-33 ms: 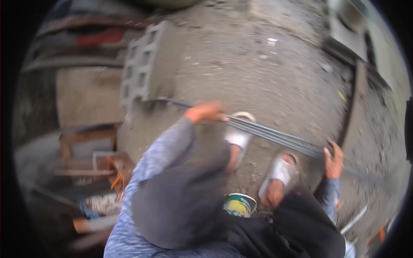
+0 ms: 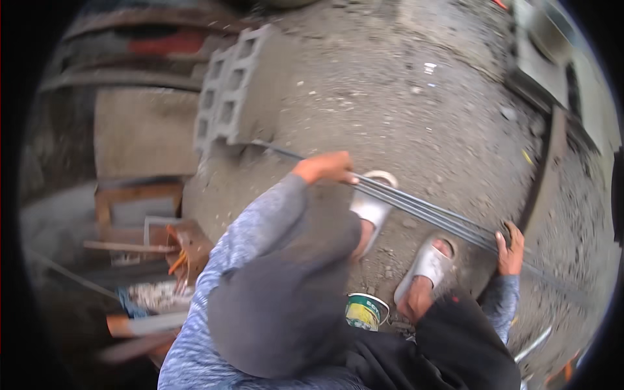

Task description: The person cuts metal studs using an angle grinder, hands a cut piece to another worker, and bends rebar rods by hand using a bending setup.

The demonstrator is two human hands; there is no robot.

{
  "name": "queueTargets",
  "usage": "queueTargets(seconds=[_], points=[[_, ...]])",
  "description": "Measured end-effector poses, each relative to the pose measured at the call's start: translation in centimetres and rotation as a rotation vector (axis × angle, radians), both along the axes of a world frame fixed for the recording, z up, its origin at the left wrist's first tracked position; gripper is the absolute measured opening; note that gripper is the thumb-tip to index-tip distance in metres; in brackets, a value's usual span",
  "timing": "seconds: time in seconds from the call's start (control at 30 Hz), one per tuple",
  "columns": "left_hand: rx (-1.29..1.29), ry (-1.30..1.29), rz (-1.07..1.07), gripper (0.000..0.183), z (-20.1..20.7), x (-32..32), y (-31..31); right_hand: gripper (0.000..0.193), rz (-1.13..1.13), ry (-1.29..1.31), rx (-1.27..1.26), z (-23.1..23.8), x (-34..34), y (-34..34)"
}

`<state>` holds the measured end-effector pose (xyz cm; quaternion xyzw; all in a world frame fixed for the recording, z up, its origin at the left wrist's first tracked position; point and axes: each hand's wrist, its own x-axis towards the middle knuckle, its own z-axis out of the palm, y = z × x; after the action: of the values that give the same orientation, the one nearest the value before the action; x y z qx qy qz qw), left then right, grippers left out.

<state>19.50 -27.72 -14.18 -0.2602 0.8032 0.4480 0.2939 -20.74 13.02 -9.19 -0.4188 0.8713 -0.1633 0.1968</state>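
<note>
A bundle of several thin grey metal rods (image 2: 422,209) runs slantwise in front of me, low over the ground. My left hand (image 2: 328,167) is closed around the bundle toward its left part. Farther right, my right hand (image 2: 511,248) grips the same rods, its thumb and fingers on either side of them. Beyond the left hand, a rod reaches the foot of the hollow concrete blocks (image 2: 224,91). The right end fades into blur past my right hand. Below the rods stands a small green and yellow bucket (image 2: 365,312) between my legs.
My feet in pale slide sandals (image 2: 424,266) stand on bare, gritty ground. To the left are a brown board (image 2: 146,133), a wooden frame (image 2: 140,195) and blurred clutter. A long bar (image 2: 546,172) lies at right, near a metal pot (image 2: 551,31) on a slab.
The whole view has shifted slightly, with blocks, rods and hands now a little farther right in it. Both hands keep their hold on the rods.
</note>
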Motion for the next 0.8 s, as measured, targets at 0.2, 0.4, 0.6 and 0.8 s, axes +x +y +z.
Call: queueTargets(seconds=[0.2,0.4,0.6,0.8], points=[[0.094,-0.186,0.233,0.035,3.6,4.8,-2.1,0.038,0.206,-0.389,0.319,-5.0,-0.4,-5.5],[0.075,-0.122,0.161,0.037,2.9,4.0,-2.7,0.037,0.165,-0.368,0.276,-5.8,-1.1,-5.2],[0.018,-0.043,0.162,0.036,2.6,4.2,-2.8,0.039,0.177,-0.354,0.275,-5.9,-1.2,-5.6],[-0.015,0.001,0.16,0.034,3.2,4.5,-3.9,0.038,0.147,-0.376,0.275,-6.5,-0.8,-6.4]])
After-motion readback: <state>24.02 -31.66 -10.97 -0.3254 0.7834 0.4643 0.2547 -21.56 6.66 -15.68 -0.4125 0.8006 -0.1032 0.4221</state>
